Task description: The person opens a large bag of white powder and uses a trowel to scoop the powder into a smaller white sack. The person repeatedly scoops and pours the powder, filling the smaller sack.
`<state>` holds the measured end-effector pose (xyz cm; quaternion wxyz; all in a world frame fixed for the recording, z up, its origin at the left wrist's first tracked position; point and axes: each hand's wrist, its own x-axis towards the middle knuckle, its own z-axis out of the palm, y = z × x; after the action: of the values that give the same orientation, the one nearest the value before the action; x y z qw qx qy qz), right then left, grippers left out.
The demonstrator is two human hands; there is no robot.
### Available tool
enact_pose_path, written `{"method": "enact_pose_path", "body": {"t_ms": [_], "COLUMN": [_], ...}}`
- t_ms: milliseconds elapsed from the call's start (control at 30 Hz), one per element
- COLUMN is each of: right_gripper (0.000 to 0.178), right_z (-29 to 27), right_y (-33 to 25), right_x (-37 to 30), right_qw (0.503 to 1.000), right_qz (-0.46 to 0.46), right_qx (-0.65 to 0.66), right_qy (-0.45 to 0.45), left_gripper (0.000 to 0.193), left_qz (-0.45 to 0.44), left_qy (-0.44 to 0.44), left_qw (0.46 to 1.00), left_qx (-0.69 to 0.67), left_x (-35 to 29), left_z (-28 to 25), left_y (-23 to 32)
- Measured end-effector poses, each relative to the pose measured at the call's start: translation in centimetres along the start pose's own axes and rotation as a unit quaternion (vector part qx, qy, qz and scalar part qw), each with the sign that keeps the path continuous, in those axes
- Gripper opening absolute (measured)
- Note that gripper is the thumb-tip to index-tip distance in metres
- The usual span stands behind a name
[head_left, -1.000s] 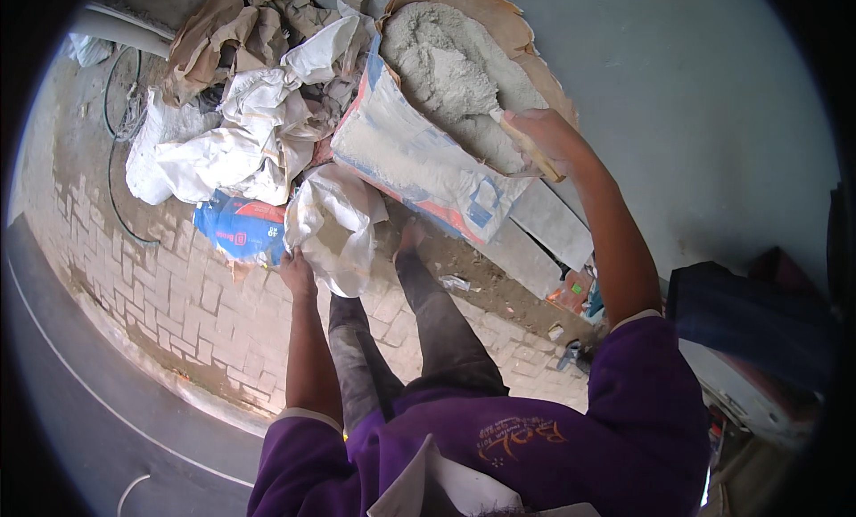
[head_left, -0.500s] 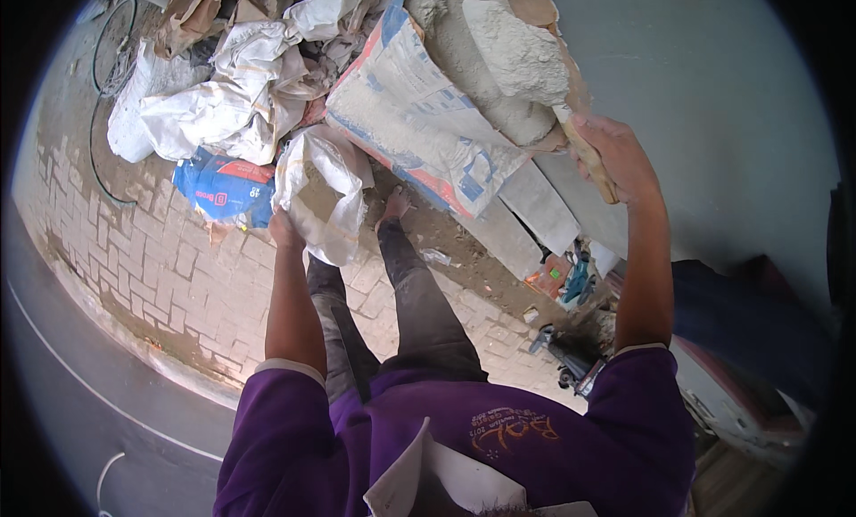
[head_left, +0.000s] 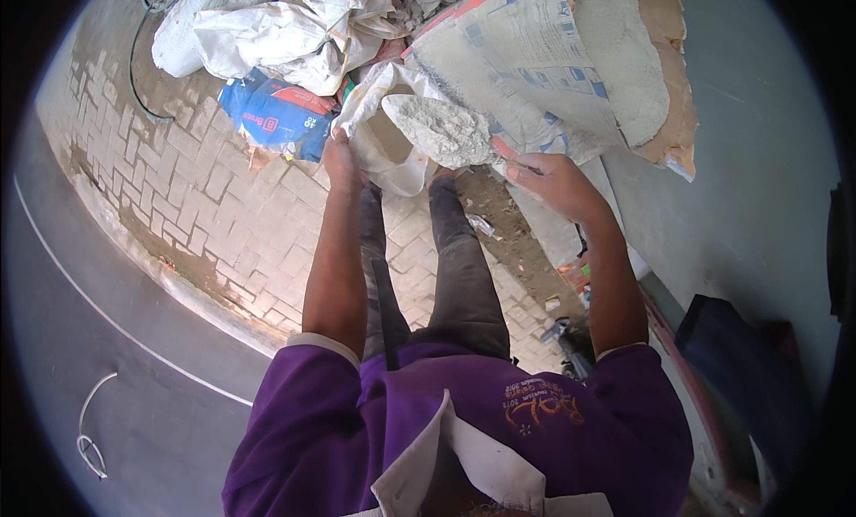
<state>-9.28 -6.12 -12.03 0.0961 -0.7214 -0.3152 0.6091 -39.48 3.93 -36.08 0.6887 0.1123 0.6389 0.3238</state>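
Note:
My right hand (head_left: 557,185) is closed around the handle of a trowel (head_left: 501,163), whose blade carries a heap of pale grey powder (head_left: 437,129). The loaded blade is over the right side of the mouth of a white woven sack (head_left: 412,180). My left hand (head_left: 342,163) grips this sack by its left rim, and some grey-beige material shows inside. Up and to the right lies a big torn-open paper bag (head_left: 508,57), with more of the powder (head_left: 624,66) at its open end. Most of the trowel's handle is hidden in my fist.
A blue and red bag (head_left: 272,115) lies left of the sack. Behind it are crumpled white sacks (head_left: 267,40) and a dark hose (head_left: 138,80). Paving bricks (head_left: 209,191) run beneath my feet, beside a dark road (head_left: 107,312). A grey wall (head_left: 758,160) rises at the right.
My right hand has brought the powder-laden trowel down and left, from the paper bag to the woven sack's mouth. My left hand keeps hold of the sack; the whole view has shifted.

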Motion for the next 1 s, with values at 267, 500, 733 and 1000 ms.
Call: {"method": "enact_pose_path", "body": {"t_ms": [267, 500, 733, 1000], "right_gripper": [0.028, 0.034, 0.049, 0.034], "right_z": [15.8, 11.2, -5.0, -18.1], "right_y": [3.4, 2.5, -1.3, -3.5], "right_x": [18.5, 7.3, -12.9, -1.4], "right_qw": [0.945, 0.952, 0.947, 0.817], "right_qz": [-0.003, 0.041, -0.083, 0.101], "right_qx": [-0.326, -0.270, -0.066, -0.378], "right_qy": [0.004, 0.136, 0.303, 0.424], "left_gripper": [0.034, 0.028, 0.035, 0.038], "left_qz": [-0.012, -0.024, -0.026, -0.014], "left_qy": [0.018, 0.056, 0.010, 0.049], "left_qw": [1.000, 0.998, 0.993, 0.980], "left_qx": [-0.008, 0.027, 0.115, 0.190], "left_x": [0.3, 1.3, 1.5, 0.8], "left_z": [1.8, -1.9, -3.7, -3.0], "left_y": [-0.2, -0.8, -1.3, -1.7]}}
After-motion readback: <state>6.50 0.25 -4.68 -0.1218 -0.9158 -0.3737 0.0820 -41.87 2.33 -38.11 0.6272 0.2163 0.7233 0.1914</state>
